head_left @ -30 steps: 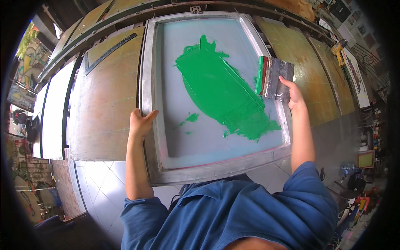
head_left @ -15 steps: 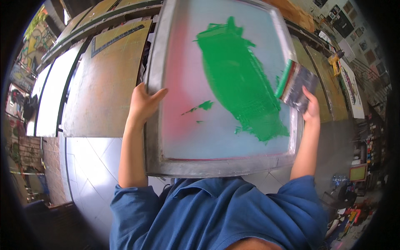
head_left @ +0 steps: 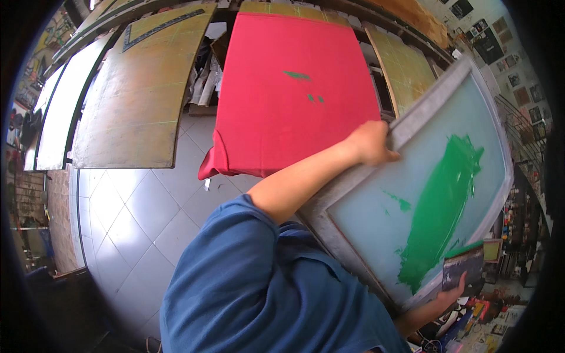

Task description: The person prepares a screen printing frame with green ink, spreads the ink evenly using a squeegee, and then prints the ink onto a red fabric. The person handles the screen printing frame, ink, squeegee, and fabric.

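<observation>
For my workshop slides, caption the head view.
Left hand gripping a green-smeared framed screen, right hand holding a squeegee; red cloth with small green marks lies to the left.

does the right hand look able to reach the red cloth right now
Probably not: the right hand holds the squeegee, and the framed screen is between it and the red cloth.

Red cloth [head_left: 288,129], apparently on board [head_left: 294,9]
</observation>
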`<state>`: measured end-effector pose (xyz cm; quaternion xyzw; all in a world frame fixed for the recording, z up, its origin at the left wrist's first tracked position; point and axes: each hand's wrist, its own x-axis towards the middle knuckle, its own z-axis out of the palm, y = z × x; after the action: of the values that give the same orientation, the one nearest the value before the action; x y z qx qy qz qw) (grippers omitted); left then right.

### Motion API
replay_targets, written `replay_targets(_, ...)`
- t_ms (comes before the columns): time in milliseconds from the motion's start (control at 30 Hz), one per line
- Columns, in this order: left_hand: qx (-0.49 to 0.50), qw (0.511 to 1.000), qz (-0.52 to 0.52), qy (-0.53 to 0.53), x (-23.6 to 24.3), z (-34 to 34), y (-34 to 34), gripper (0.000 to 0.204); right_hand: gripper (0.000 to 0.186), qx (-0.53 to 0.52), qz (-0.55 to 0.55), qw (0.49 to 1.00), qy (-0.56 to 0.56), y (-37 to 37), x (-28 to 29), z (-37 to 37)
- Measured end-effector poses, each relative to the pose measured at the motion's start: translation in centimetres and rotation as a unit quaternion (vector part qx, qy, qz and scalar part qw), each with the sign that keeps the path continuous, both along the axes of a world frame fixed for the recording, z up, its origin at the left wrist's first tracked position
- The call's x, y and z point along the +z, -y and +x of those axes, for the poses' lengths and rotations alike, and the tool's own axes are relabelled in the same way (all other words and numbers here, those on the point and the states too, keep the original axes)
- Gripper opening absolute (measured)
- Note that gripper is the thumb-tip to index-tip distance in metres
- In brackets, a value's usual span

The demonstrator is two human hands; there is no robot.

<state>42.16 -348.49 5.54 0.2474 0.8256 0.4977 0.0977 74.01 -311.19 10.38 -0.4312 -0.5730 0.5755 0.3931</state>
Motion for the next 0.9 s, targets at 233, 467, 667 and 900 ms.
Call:
replay_targets(233, -0.168, 0.985, 0.02, 0.024, -1.1, 1.1, -8.1, 0.055, 0.061, -0.125, 0.006, 0.992, -0.008, 3.6, -0.5, 10.0)
replay_targets(467, -0.244, 0.968, 0.031, 0.038, -1.3, 1.5, -11.8, 0.052, 0.069, -0.216, 0.027, 0.976, 0.007, 5.2, 0.3, 13.5)
replay_targets(667, -0.242, 0.968, 0.038, 0.045, -1.2, 0.9, -11.9, 0.05, 0.067, -0.216, 0.062, 0.974, 0.032, 5.5, 0.1, 13.7)
replay_targets(900, -0.231, 0.971, 0.031, 0.06, -1.1, -0.3, -10.7, 0.049, 0.071, -0.212, 0.039, 0.976, 0.023, 5.4, -0.1, 12.4)
